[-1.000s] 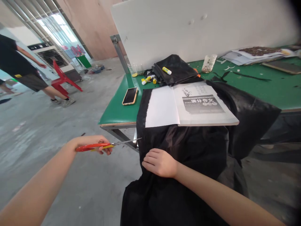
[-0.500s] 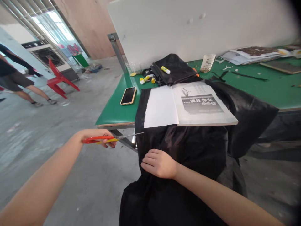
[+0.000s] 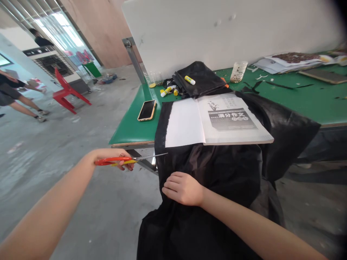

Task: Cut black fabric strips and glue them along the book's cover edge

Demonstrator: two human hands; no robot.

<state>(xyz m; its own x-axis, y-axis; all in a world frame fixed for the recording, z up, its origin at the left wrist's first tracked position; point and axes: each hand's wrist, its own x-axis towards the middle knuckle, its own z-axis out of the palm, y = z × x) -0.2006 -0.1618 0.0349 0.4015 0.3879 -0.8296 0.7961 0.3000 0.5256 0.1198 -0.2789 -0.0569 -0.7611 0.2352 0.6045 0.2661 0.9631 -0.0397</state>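
My left hand (image 3: 124,161) is closed on a pair of scissors (image 3: 114,160) with red and yellow handles. The blades point right, slightly apart, and the upper tip overlaps the left edge of a black cloth (image 3: 227,166) hanging over the table edge. Lower on that cloth, my right hand (image 3: 183,188) is closed with its fingers curled into the fabric; the fingertips are hidden. Above both hands, an open book (image 3: 187,124) lies on the cloth on the table, a blank white page at left and a printed page at right.
On the green table (image 3: 127,126) lie a phone (image 3: 147,110), folded black cloth (image 3: 200,77) with a glue stick (image 3: 189,79) on top, a plastic cup (image 3: 239,72) and papers (image 3: 284,65). A red chair (image 3: 66,92) stands on the floor at left, near a person's legs (image 3: 24,103).
Both hands, the scissors and the cloth hold nearly the same positions. At far left the person has shifted leftward, and another person now shows at the back.
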